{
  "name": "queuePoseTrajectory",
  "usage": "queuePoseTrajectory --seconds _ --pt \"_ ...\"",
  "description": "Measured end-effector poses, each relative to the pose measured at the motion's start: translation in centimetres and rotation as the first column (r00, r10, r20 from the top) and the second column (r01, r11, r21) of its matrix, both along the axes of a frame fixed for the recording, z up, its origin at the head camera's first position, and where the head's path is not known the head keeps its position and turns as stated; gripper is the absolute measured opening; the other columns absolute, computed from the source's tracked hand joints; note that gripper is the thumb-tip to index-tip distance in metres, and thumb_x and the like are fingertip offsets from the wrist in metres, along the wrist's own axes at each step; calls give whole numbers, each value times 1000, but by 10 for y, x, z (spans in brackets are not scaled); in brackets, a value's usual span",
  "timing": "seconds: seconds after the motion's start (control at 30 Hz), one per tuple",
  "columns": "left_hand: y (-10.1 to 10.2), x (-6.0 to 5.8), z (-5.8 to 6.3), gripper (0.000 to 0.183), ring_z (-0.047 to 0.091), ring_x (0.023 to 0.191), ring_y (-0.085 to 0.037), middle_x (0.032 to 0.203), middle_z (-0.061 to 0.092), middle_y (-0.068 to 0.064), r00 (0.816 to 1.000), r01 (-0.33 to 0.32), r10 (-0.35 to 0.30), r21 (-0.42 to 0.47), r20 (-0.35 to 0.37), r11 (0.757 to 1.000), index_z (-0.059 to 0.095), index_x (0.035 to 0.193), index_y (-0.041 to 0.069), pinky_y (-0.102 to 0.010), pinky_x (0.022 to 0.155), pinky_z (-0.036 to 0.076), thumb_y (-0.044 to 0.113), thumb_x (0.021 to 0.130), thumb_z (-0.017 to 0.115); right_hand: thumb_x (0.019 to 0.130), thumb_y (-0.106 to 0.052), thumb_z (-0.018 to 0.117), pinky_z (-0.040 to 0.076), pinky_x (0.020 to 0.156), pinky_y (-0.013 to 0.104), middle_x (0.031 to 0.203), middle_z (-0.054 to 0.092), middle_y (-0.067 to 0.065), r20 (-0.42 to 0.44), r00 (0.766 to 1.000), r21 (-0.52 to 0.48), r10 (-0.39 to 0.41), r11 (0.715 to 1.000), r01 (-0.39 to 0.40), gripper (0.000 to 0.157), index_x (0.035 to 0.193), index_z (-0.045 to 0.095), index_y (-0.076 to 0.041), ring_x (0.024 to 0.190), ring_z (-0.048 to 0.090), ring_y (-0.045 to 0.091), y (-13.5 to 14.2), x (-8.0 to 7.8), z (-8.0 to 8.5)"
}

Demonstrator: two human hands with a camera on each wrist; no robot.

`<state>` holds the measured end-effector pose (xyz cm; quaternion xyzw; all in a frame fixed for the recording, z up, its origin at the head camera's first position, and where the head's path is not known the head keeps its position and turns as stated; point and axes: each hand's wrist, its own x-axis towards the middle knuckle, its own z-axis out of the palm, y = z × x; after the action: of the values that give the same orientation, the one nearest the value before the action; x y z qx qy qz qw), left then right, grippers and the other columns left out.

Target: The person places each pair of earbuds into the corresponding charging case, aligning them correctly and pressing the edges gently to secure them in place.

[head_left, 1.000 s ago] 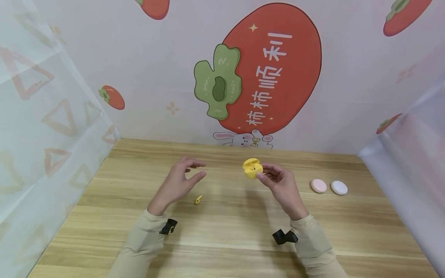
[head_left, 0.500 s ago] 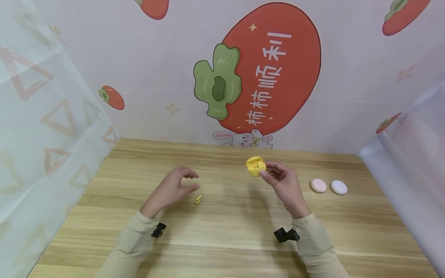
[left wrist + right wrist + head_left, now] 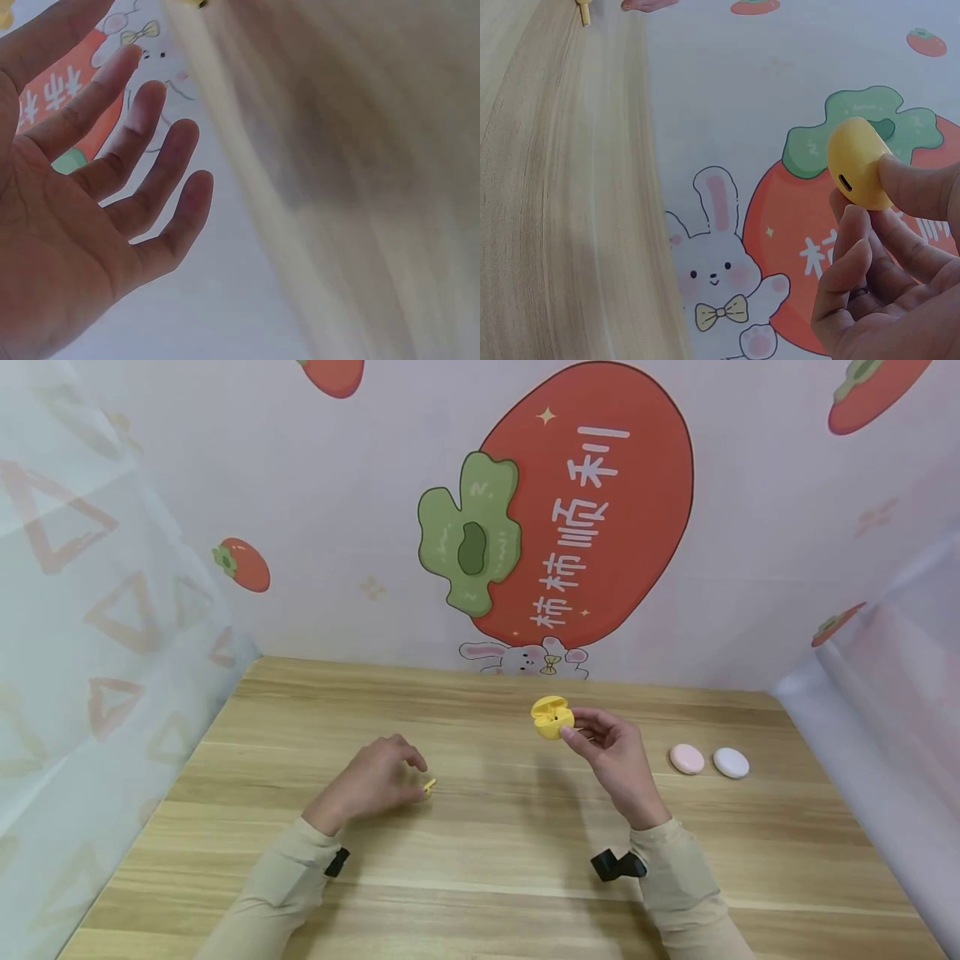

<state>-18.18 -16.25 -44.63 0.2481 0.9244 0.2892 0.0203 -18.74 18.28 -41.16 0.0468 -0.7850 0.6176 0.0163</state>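
Observation:
A yellow earbud [image 3: 430, 787] lies on the wooden table at the fingertips of my left hand [image 3: 369, 785]. The thumb reaches its near side and the index finger arches above; whether they touch it I cannot tell. In the left wrist view the fingers of my left hand [image 3: 97, 180] are spread and loosely bent, with a bit of the earbud [image 3: 196, 3] at the top edge. My right hand [image 3: 617, 764] holds a yellow earbud case [image 3: 552, 720] above the table, lid up. In the right wrist view, thumb and fingers pinch the rounded case [image 3: 857, 163], its charging port visible.
A pink round case [image 3: 687, 759] and a white round case [image 3: 731, 763] lie side by side on the table [image 3: 480, 860], right of my right hand. A printed cloth backdrop [image 3: 337, 618] rises behind the table, with more cloth at both sides.
My left hand has come down and back to the earbud, its thumb now beside it. My right hand with the case moved slightly right, then stayed still.

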Motion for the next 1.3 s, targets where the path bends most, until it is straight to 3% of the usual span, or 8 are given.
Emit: queuePoseTrajectory --seconds 0.4,0.6,1.0,1.3 --pt "10 0 -6 25 53 86 -18 93 62 4 997 -64 69 -158 22 985 74 88 15 -46 81 43 29 76 91 96 -14 73 58 84 31 115 66 16 13 1000 0 4 1000 -4 37 128 64 1 95 64 22 -1 0 1" --pt "15 0 -7 23 50 82 -17 87 58 6 997 -78 78 -202 -4 976 71 81 19 -44 78 42 31 77 90 95 -13 73 57 81 25 115 66 17 8 1000 -13 12 1000 -12 37 128 64 2 95 64 21 -1 1 1" --pt "18 1 -8 12 55 80 -17 84 61 8 996 -81 69 -228 -61 970 77 77 19 -47 77 46 24 80 88 95 -10 73 57 81 25 114 65 18 12 1000 -10 15 1000 -15 37 127 63 4 94 64 21 -2 1 2" --pt "19 0 -2 9 61 83 -21 90 69 2 991 -75 55 -168 -120 983 78 83 14 -48 80 51 19 82 86 95 -10 73 58 83 28 114 64 19 18 1000 -2 7 1000 -7 36 127 63 4 94 64 21 -3 2 3"
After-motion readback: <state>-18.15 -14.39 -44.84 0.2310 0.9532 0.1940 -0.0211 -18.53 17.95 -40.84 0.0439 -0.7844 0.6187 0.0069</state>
